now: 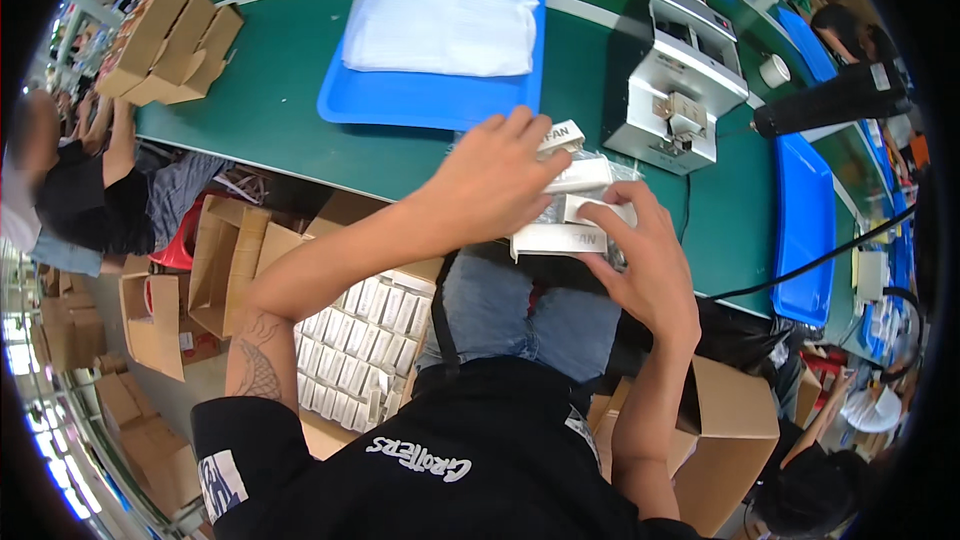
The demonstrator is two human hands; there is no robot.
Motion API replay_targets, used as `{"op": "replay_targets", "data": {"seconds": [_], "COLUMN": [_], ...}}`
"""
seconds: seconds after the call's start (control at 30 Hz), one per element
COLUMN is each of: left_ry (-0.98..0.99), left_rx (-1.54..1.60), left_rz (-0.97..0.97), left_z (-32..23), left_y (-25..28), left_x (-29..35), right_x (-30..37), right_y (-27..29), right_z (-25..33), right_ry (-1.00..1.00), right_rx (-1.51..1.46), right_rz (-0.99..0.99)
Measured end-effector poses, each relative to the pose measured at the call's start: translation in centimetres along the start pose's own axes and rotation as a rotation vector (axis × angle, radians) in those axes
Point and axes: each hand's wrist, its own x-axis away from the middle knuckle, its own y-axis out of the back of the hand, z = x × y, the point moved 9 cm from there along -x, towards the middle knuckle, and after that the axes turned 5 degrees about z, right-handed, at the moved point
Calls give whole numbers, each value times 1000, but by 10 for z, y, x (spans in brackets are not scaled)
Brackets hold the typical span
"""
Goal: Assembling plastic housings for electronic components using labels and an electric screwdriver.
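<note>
Several small white boxes (558, 239) lie close together at the near edge of the green table, with clear plastic film around them. My left hand (495, 180) reaches across from the left, its fingers curled onto the upper boxes, one of which (582, 177) shows beside the fingertips. On the other side my right hand (650, 265) grips the nearest box at its right end, thumb below and fingers above. Its fingertips also touch the box just behind. Part of the group is hidden under my left hand.
Beyond my hands stands a blue tray (400, 112) with white plastic bags (440, 25). A silver-black machine (675, 80) is at right, near another blue tray (803, 240). Cartons (170, 50) stand at left. Below the table, a carton holds rows of white boxes (355, 340). People work nearby.
</note>
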Motion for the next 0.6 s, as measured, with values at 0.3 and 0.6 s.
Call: {"op": "replay_targets", "data": {"seconds": [0.3, 0.6], "left_ry": [46, 50], "left_rx": [4, 300], "left_rz": [-55, -108], "left_z": [-5, 9], "left_y": [-6, 12], "left_x": [-17, 0], "right_x": [2, -1], "right_y": [-6, 0], "right_z": [-5, -3], "right_ry": [140, 96], "right_rx": [-57, -98], "right_rz": [-87, -37]}}
